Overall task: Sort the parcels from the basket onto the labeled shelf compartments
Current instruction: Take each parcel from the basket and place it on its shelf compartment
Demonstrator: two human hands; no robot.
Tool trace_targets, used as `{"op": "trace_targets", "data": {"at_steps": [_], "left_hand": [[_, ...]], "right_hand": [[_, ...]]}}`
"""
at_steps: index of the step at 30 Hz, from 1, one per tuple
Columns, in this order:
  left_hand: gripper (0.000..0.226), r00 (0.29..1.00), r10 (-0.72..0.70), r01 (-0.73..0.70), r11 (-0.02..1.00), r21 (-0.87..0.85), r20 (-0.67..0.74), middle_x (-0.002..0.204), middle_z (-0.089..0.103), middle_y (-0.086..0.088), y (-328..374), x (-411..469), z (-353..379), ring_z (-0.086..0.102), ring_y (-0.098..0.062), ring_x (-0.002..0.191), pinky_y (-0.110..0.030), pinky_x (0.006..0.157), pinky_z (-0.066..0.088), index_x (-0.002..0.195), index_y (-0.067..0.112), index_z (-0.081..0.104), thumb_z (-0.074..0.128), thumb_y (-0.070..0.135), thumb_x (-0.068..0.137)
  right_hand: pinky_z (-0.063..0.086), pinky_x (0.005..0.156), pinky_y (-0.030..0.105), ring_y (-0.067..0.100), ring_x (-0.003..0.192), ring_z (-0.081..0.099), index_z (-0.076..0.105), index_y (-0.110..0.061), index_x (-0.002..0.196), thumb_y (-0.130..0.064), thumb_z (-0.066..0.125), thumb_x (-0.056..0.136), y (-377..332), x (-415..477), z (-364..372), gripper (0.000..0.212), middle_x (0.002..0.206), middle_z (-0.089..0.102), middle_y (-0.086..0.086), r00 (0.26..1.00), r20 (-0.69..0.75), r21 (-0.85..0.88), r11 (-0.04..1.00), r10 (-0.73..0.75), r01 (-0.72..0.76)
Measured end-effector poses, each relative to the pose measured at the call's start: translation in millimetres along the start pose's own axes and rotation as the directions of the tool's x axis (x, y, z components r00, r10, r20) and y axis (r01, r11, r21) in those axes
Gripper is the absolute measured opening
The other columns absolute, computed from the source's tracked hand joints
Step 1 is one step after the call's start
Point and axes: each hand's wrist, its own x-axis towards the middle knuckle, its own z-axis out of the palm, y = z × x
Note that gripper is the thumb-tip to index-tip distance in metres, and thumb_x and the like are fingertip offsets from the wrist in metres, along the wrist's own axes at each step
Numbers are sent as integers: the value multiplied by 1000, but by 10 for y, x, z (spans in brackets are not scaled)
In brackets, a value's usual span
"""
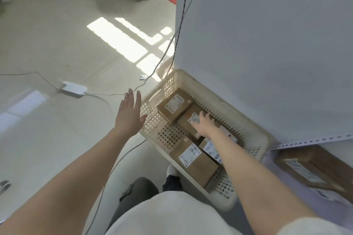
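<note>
1. Hands: the left hand (131, 112) is spread wide and flat, holding nothing, in the air just outside the left wall of the basket (152, 122). The right hand (203, 124) reaches into the basket, its fingers splayed on top of the middle parcel (186, 122). No closed grip is evident.
2. Task objects: the basket stands on the floor against the shelf's white side panel (267, 34). It holds several brown parcels, including a far parcel (174, 104) and a near parcel (193, 156) with a handwritten number on its label.
3. Step in hand, as judged: picking the next parcel, at the moment of contact and before lifting.
4. Next move, as judged: the right fingers must close over the middle parcel's edges. The label must then be read to choose a compartment, and the free left hand could help.
5. Shelf: only a perforated rail (309, 142) and one shelved parcel (313, 170) show at lower right. No compartment labels are in view.
6. Limits of view: the right forearm covers part of the basket's contents, so the parcel count is uncertain. The printed labels are too small to read, and the middle parcel's label is partly under the fingers.
</note>
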Motion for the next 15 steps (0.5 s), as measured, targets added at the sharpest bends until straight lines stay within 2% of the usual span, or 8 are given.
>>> {"op": "trace_targets", "data": {"at_steps": [2,5,10,12,15], "left_hand": [[86,999,45,-45,999,5,18,158,-16,-20,49,240,22,-8,-32,149,-40,121,1,152,9,-14,47,38,98],[84,978,168,-178,981,76,125,158,-19,-18,111,607,157,-11,-31,148,-39,121,-1,152,9,-16,42,40,100],[79,883,353,-409,902,139,308,159,-19,-13,269,1235,469,-14,-27,148,-38,122,-3,152,12,-16,37,40,101],[70,844,385,-464,873,147,374,162,-3,-11,372,1489,602,-4,-26,149,-38,122,-1,155,12,-3,35,37,102],[47,859,357,-434,888,152,367,149,40,-8,564,1844,865,29,-28,142,-40,120,13,143,12,39,36,30,99]], "right_hand": [[10,120,53,42,148,-8,-8,-16,156,-51,35,101,-16,140,15,79,162,-14,15,999,31,46,998,44,-45],[10,120,52,41,148,-9,-9,-16,156,-51,34,101,-42,367,65,78,162,-15,15,994,55,102,990,96,-101],[13,120,55,36,150,-5,-10,-20,156,-53,36,100,-141,812,123,80,162,-20,10,982,65,358,915,175,-186],[13,120,52,34,150,-5,-10,-20,156,-52,37,100,-190,985,133,79,163,-16,8,980,61,481,855,190,-195],[16,119,46,29,151,6,-5,-21,157,-49,40,101,-213,1321,210,77,165,-2,2,979,48,665,725,200,-181]]}}
